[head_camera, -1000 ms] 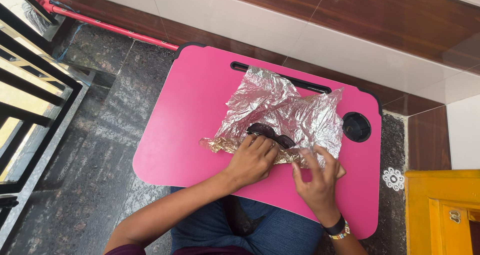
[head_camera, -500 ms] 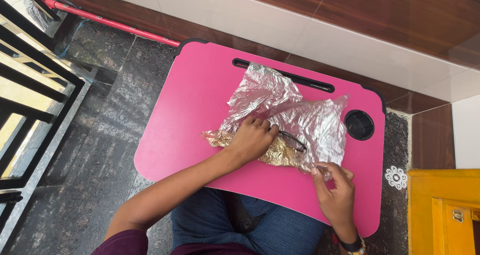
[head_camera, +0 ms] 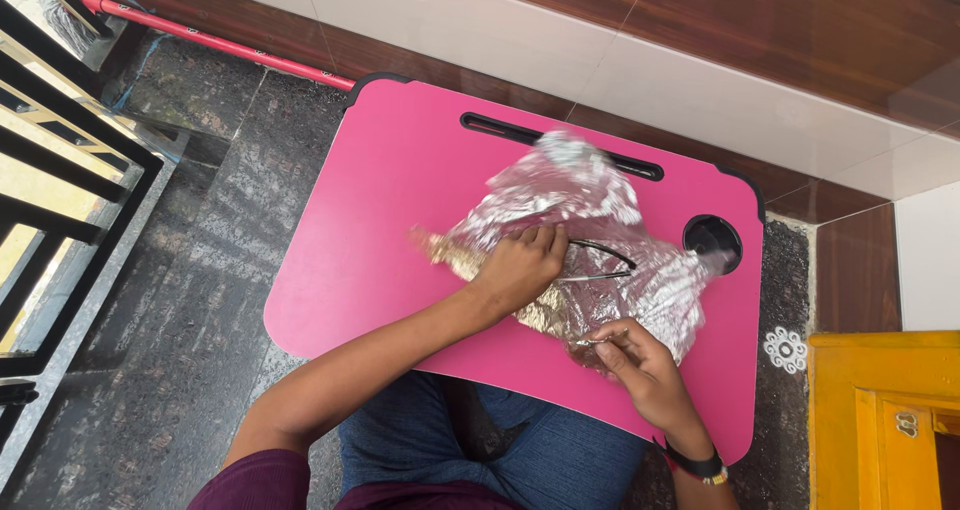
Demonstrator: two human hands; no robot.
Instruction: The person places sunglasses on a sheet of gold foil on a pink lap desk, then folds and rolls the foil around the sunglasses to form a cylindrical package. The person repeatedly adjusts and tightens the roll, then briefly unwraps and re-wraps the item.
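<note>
A crumpled sheet of silver foil (head_camera: 575,195) lies on a pink lap table (head_camera: 390,200). Dark sunglasses (head_camera: 600,258) rest on the foil, partly under my fingers. My left hand (head_camera: 520,268) presses down on the sunglasses and the folded near edge of the foil. My right hand (head_camera: 635,360) pinches the foil's near right corner and lifts it up over the glasses. The foil's underside looks golden near my left hand.
The table has a long slot (head_camera: 560,145) at the back and a round cup hole (head_camera: 712,238) at the right. A red pipe (head_camera: 200,35) runs along the wall. Black railing (head_camera: 60,170) stands at left, a yellow wooden cabinet (head_camera: 885,420) at right.
My right hand has pulled the foil's near right corner up and inward over the sunglasses. The foil's far part has shifted and bunched. My left hand stays on the glasses.
</note>
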